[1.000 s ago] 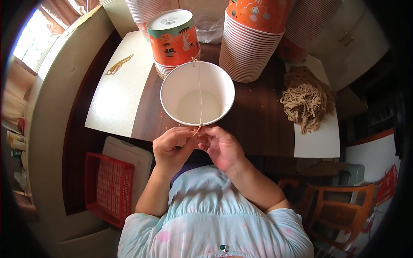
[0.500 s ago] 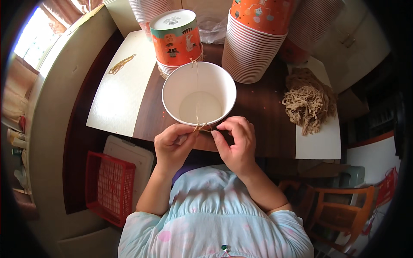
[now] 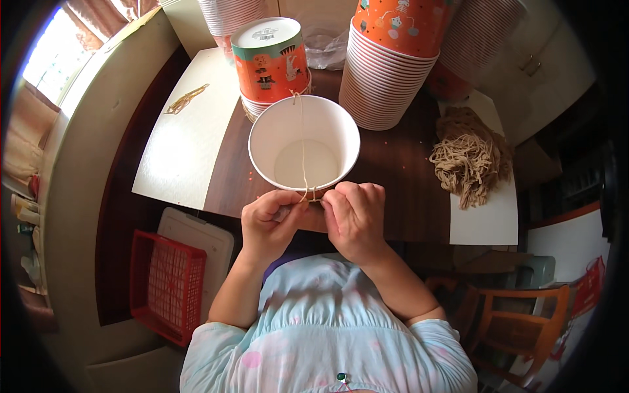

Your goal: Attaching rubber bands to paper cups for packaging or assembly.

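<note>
A white-lined paper bucket (image 3: 304, 157) stands mouth up at the table's near edge. A thin tan string (image 3: 303, 141) crosses its mouth from a knot at the far rim to the near rim. Just below that near rim, my left hand (image 3: 270, 221) pinches the string between thumb and fingers. My right hand (image 3: 356, 219) is closed beside it, thumb and fingers pressed on the string's end. A small loop of string shows between the two hands. Behind the bucket, an orange and green bucket (image 3: 270, 65) stands upside down on others.
A tall stack of nested buckets (image 3: 386, 78) rises at the back right. On the table's right lies a heap of tan strings (image 3: 472, 157); a few strands (image 3: 187, 99) lie on the left white board. A red basket (image 3: 169, 285) leans below left, and a wooden chair (image 3: 517, 321) stands at lower right.
My right hand's fingers have closed onto the string, having been more spread before. The left hand has shifted slightly right and keeps its pinch.
</note>
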A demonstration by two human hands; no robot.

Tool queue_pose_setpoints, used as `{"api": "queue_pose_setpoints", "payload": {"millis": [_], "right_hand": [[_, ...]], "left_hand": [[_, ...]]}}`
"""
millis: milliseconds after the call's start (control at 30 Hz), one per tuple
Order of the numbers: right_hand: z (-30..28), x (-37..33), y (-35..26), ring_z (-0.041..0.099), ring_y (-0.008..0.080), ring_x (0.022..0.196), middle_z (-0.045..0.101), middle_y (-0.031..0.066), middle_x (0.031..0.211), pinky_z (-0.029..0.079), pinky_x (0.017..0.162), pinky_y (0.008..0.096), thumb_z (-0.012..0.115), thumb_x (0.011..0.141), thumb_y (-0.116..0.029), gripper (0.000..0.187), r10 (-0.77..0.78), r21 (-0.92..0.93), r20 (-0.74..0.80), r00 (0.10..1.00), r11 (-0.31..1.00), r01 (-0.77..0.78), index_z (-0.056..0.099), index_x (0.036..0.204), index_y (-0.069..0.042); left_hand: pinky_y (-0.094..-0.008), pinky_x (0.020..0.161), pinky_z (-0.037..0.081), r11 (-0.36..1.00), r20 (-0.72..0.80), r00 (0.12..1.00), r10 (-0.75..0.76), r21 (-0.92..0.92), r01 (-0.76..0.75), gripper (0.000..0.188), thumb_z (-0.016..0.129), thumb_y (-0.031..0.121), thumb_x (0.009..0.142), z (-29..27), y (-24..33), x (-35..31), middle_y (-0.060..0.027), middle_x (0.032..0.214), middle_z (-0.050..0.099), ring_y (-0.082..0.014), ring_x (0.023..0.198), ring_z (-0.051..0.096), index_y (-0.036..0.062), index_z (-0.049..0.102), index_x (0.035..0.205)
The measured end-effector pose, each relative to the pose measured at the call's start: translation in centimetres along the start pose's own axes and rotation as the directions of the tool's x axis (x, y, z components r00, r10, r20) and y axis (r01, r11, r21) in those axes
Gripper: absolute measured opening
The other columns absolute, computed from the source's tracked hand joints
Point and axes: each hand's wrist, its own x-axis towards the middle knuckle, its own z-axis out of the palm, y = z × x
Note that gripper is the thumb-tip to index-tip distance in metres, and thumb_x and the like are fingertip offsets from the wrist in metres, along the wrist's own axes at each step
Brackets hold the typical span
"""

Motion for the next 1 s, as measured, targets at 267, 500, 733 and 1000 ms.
{"api": "queue_pose_setpoints", "payload": {"millis": [267,500,733,1000], "right_hand": [[-0.5,-0.1,0.7,0.05,0.0211,0.077,0.054,0.0029,0.09,0.037,0.072,0.0359,0.068,0.077,-0.009,0.017,-0.014,0.069,-0.036,0.999,0.997,0.016,0.059,0.091,-0.009],[-0.9,0.5,0.0,0.053,0.02,0.08,0.057,0.0038,0.102,0.038,0.076,0.0362,0.074,0.072,-0.013,0.031,0.011,0.102,-0.068,0.998,0.995,-0.004,0.062,0.1,-0.012],[0.0,1.4,-0.3,0.054,0.0193,0.086,0.057,0.002,0.103,0.038,0.079,0.0376,0.071,0.073,-0.014,0.023,-0.086,0.156,-0.079,0.993,0.983,0.097,0.062,0.094,-0.013],[-0.4,2.2,-0.8,0.053,0.0195,0.082,0.058,-0.0022,0.091,0.038,0.077,0.0376,0.069,0.066,-0.009,0.017,-0.021,0.2,-0.052,0.998,0.979,0.031,0.059,0.079,-0.014]], "left_hand": [[-0.0213,0.07,0.048,0.99,-0.005,0.998,0.055,-0.13,-0.055,0.005,0.064,-0.006,0.084,-1.5,1.7,1.1,-0.0067,0.086,0.064,-0.0106,0.079,0.061,-0.005,0.064,0.089],[-0.0255,0.074,0.047,0.978,0.072,0.978,0.197,-0.081,-0.192,0.006,0.067,-0.004,0.08,-1.2,2.5,1.6,-0.0101,0.088,0.063,-0.0154,0.082,0.06,-0.0037,0.063,0.085],[-0.0244,0.073,0.047,0.962,0.12,0.977,0.176,-0.232,-0.144,0.006,0.065,-0.002,0.085,-1.0,3.6,1.6,-0.0086,0.086,0.062,-0.0131,0.081,0.06,-0.0046,0.061,0.085],[-0.0258,0.08,0.043,0.795,0.038,0.995,0.093,-0.605,-0.051,0.009,0.061,0.006,0.09,-1.2,4.9,3.3,-0.01,0.089,0.061,-0.0133,0.083,0.056,-0.0006,0.057,0.085]]}}
